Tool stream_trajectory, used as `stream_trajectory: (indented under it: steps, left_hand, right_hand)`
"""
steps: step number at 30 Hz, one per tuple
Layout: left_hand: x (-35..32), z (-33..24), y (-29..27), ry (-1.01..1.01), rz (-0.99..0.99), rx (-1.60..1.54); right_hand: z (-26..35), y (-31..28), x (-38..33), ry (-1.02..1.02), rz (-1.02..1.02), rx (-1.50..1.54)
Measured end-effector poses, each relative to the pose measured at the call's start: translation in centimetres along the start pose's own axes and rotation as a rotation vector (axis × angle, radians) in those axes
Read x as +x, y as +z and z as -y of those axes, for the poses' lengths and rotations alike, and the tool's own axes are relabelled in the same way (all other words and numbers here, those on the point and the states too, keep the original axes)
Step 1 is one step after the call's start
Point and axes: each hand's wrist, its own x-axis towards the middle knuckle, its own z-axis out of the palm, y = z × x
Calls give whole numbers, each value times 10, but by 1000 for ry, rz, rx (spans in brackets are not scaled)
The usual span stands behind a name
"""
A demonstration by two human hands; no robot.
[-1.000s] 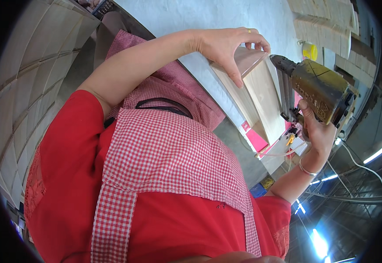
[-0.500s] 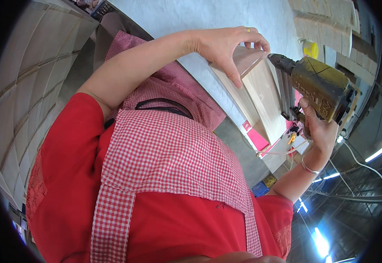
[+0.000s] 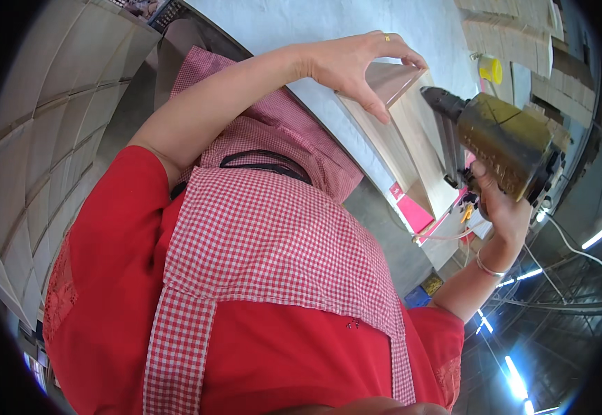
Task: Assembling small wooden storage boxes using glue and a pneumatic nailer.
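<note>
My left hand point(image 3: 348, 66) is closed over one end of an open wooden box frame point(image 3: 409, 135). Its thumb presses on the near side and its fingers curl over the far edge of a smooth brownish end board point(image 3: 392, 81). Pale boards form the long sides of the frame. In my right hand point(image 3: 505, 204) is a worn, yellowish nail gun point(image 3: 505, 135), gripped by the handle. Its dark nose points at the frame's right-hand side, close to the end board's corner, with a small gap between. The handle is mostly hidden by my fingers.
The frame rests on a pale worktable point(image 3: 287, 24) with a pink patch point(image 3: 414, 213) near its edge. Stacked boards point(image 3: 508, 34) and a yellow roll-like item point(image 3: 490, 69) are at the far right. A thin hose point(image 3: 446, 237) runs below the gun. Stacked panels point(image 3: 45, 138) stand at left.
The nail gun's nose has come away from the frame's corner, opening a small gap. My left hand keeps its hold on the end board, and the view has shifted slightly.
</note>
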Motion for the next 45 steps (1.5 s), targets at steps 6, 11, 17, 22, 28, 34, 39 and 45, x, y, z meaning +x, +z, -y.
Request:
stream_trajectory:
  steps: [6,11,17,22,28,34,39,45]
  left_hand:
    - [-18,4,12,70,-76,114]
    - [-16,7,48,-10,-223,284]
    - [-15,5,61,-64,-305,515]
    - [-16,5,61,-72,-306,509]
    - [-18,6,61,-63,-311,515]
    - [-17,7,59,-41,-322,498]
    - [-16,9,60,6,-328,558]
    - [-17,-5,56,35,-291,533]
  right_hand:
    - [3,7,-24,-6,43,-6]
    - [14,12,-25,-45,66,-58]
    - [14,7,-25,-71,156,-155]
    - [16,9,-22,-97,158,-140]
    - [14,8,-20,-57,192,-180]
    - [14,11,-19,-85,183,-157]
    - [-15,-2,-57,20,-192,60]
    - [-62,-5,-92,391,-612,58]
